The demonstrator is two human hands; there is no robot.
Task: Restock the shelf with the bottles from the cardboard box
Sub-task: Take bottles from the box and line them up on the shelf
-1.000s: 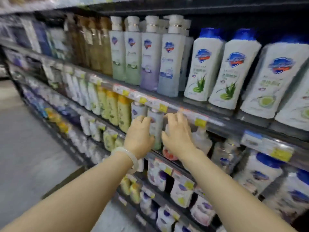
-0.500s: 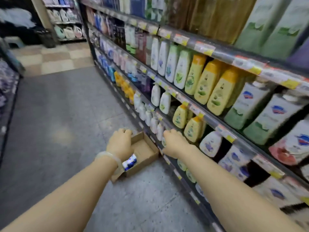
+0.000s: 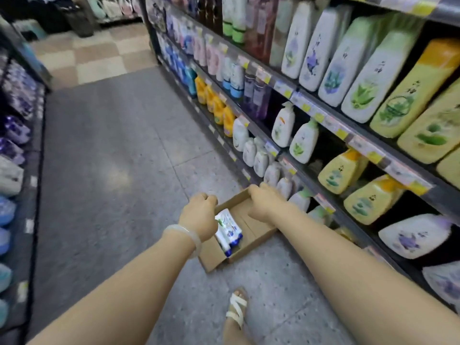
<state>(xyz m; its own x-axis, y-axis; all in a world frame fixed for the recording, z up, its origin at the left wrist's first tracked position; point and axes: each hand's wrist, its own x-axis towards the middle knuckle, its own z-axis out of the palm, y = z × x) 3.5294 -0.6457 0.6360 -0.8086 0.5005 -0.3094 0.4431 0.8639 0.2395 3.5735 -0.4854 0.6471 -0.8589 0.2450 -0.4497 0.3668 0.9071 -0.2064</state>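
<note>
A shallow cardboard box [image 3: 251,242] lies on the grey floor beside the shelf's lowest tier. At its left side lie two or three white bottles [image 3: 229,231] with blue caps. My left hand [image 3: 199,215], with a pale bangle on the wrist, hovers over the box's left edge, fingers curled and nothing visible in them. Over the box's far right corner is my right hand [image 3: 265,202], fingers bent downward, with nothing in it. The shelf [image 3: 321,113] on the right carries rows of white, green and yellow bottles.
My sandalled foot [image 3: 236,311] stands on the floor just in front of the box. A second shelf unit [image 3: 17,155] with purple and blue packs lines the aisle's left side. Grey floor runs between them toward a checkered area at the back.
Both hands left the bottles on the middle shelf and dropped toward the floor. The view swung down, and the hands now sit over the box, closer to it than half a second ago.
</note>
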